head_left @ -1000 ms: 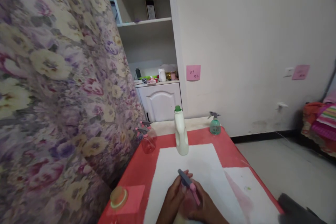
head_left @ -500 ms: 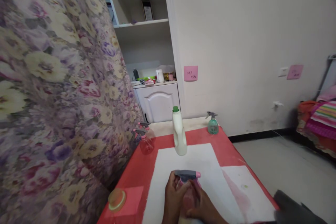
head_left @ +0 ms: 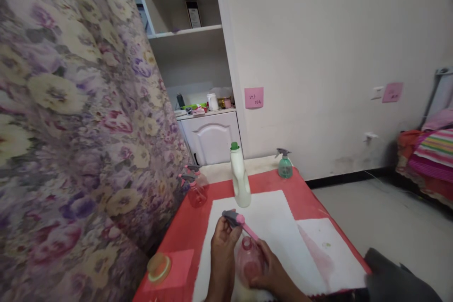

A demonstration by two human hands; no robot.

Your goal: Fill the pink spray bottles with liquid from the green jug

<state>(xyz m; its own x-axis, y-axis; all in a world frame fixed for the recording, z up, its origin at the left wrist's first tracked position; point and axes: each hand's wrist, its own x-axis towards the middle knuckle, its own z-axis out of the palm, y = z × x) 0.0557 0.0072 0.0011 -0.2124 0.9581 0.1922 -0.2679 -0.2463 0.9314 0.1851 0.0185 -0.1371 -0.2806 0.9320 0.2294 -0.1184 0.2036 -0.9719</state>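
My left hand [head_left: 224,238] is closed round the grey-and-pink spray head [head_left: 233,218], which is off the bottle and tilted. Below it, my right hand [head_left: 271,269] grips the side of a clear pink spray bottle [head_left: 248,259] with its neck uncovered. Its fingertips lie close to the pink trigger part of the head; I cannot tell if they touch it. Beneath both hands spreads a white cloth [head_left: 272,212]. Behind them a pale jug [head_left: 240,179] with a green cap stands upright on the cloth's far edge.
Pink spray bottles [head_left: 196,193] stand at the table's left, a green spray bottle [head_left: 285,168] at the far right. A round yellowish lid or jar [head_left: 159,267] sits near left on the red table cover [head_left: 184,231]. A stained white sheet [head_left: 329,245] lies at right. A floral curtain [head_left: 88,127] borders the left.
The spray head has come off the pink bottle and moved up and left in my left hand. My right hand still holds the bottle, whose neck now shows.
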